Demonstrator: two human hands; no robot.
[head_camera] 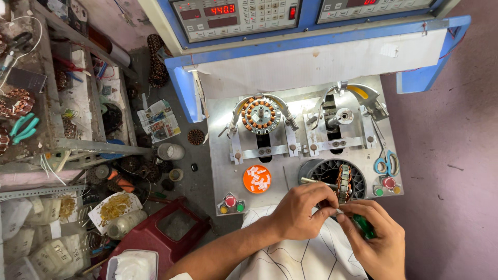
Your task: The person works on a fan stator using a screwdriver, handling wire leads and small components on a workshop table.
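I see left hand [301,210] pinching the wound stator [344,182], right hand [376,236] clamped on green-handled tool [365,226] (tip hidden), orange dish [257,179] nearby.

— What did the hands have between them?

— A round steel stator core wound with copper wire coils [344,182], stood on edge so only its rim faced up.

— Where was it?

— Over the black ribbed fan housing [332,174], at the metal worktop's near edge.

— Anything else held?

— A green-handled tool [364,226], its handle showing in the right hand [374,239]; the left hand's [300,211] fingertips pinched at the core's lower edge.
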